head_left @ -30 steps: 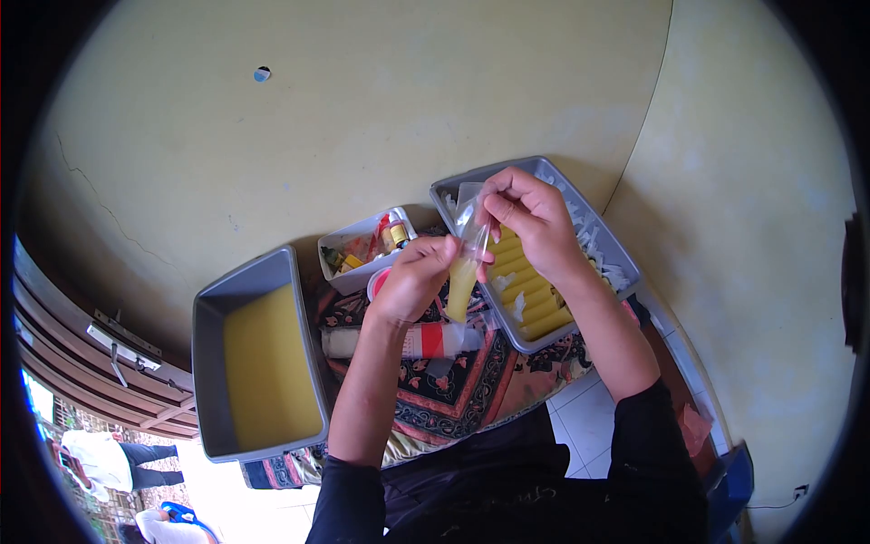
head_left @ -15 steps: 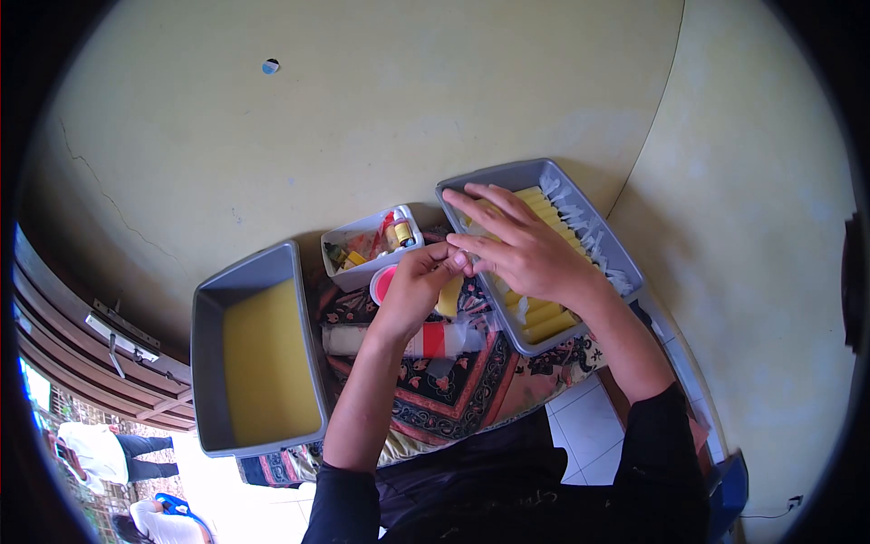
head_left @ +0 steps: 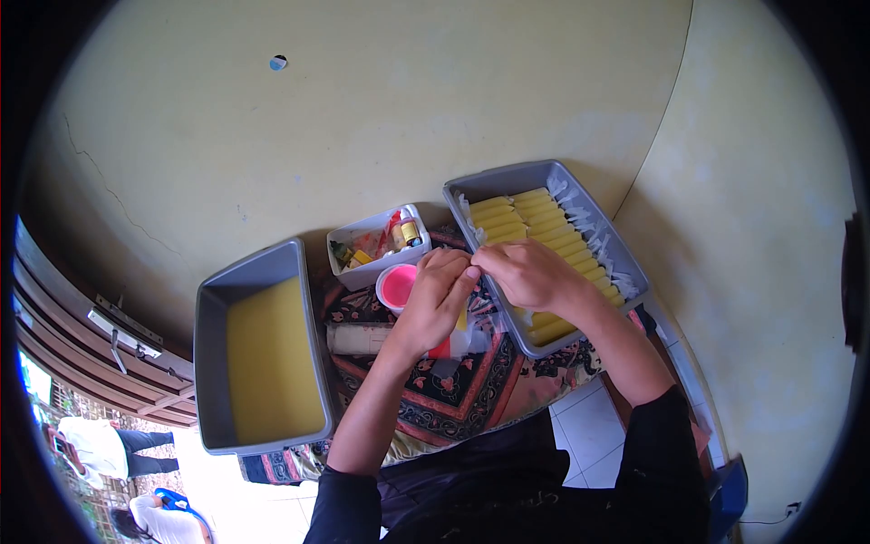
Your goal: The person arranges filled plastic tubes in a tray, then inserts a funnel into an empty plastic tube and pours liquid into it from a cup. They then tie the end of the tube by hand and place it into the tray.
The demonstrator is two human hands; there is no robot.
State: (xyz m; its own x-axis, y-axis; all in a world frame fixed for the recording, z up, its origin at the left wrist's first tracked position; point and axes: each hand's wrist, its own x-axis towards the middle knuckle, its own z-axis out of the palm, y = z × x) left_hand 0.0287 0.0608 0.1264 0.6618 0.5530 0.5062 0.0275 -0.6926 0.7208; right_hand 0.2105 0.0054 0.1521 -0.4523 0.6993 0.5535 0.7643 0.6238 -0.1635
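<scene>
My left hand (head_left: 435, 299) and my right hand (head_left: 526, 272) meet above the patterned cloth, both with fingers closed in a pinch. What they hold between them is too small to make out; a bit of yellow (head_left: 462, 320) shows just below my left hand. Beside my right hand is a grey tray (head_left: 634, 263) with rows of yellow tubes (head_left: 544, 218) whose ends are clear plastic. A pink-filled round tub (head_left: 397, 286) stands left of my left hand. Under my left forearm lies a clear plastic packet (head_left: 358, 339) with a red band.
Yellow liquid (head_left: 275, 363) fills part of a grey basin (head_left: 210, 363) at the left. A white box (head_left: 362, 276) holding small bottles (head_left: 410, 229) stands behind the tub. Two people (head_left: 95, 449) (head_left: 168, 521) are outside at the lower left. Walls rise behind and right.
My right hand's spread fingers have closed and come down beside my left hand. My left hand has turned knuckles up. The tray's tubes and the pink tub are less covered.
</scene>
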